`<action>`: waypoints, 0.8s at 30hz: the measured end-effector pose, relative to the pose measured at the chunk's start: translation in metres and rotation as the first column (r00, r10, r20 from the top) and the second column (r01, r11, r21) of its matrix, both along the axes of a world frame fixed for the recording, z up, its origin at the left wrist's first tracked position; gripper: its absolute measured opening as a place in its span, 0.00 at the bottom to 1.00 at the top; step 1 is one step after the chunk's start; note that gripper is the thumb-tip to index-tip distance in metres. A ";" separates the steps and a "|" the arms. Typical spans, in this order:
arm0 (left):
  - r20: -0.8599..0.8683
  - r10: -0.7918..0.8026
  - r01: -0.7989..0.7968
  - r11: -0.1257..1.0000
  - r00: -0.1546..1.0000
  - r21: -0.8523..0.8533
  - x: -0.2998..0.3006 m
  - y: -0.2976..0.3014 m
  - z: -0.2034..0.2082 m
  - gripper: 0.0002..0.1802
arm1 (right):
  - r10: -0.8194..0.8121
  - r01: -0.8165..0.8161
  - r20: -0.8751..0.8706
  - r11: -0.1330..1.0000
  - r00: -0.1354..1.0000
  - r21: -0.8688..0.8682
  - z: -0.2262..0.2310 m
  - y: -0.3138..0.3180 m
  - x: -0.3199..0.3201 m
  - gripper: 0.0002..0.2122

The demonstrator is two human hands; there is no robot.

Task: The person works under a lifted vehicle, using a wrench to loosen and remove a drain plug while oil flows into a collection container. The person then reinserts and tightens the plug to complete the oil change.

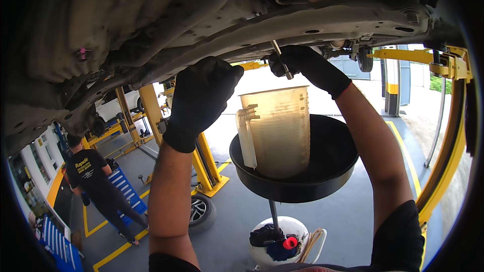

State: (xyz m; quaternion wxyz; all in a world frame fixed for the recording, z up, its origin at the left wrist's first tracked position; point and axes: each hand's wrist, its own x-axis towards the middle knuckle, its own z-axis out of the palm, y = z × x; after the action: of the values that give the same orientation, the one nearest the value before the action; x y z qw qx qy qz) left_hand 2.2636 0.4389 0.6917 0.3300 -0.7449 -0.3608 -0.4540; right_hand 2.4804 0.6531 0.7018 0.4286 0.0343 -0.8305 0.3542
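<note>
My left hand (201, 102), in a black glove, is raised close under the car's underside (252, 35) with its fingers curled in. Whatever it may hold is hidden. Farther right, my right hand (310, 66), also black-gloved, is closed at a slim metal bar (281, 59) that slants down from the underbody; the bar's lower end sticks out below the fingers. Beneath both hands, a translucent, stained measuring jug (275, 131) with a handle on its left side stands in a wide black drain pan (292, 191).
The pan sits on a post above a white drum (257, 257) with dark cloths and a red cap on top. Yellow lift posts (443, 166) flank the work area. A wheel (201, 211) lies on the floor. At the left, a person (88, 176) stands by a blue tool cabinet (126, 189).
</note>
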 end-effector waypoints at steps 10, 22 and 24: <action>0.013 -0.046 0.047 0.993 0.999 -0.112 -0.012 0.013 0.004 0.15 | -0.141 0.159 -0.110 0.971 0.984 0.177 0.019 0.002 -0.006 0.18; 0.139 0.253 -0.203 0.933 0.958 -0.296 0.040 0.050 0.011 0.20 | 0.182 -0.180 -0.175 0.983 0.968 0.027 0.019 0.006 -0.029 0.12; -0.046 0.335 -0.338 0.921 0.941 -0.193 0.042 0.068 0.018 0.21 | 0.131 -0.120 -0.171 0.990 0.977 0.069 0.022 0.014 -0.027 0.12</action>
State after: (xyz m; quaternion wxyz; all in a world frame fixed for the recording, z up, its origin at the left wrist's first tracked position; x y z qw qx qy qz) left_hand 2.3060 0.5070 0.7100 0.3293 -0.7036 -0.5248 -0.3480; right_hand 2.4532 0.6669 0.7239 0.4755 0.1300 -0.7957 0.3520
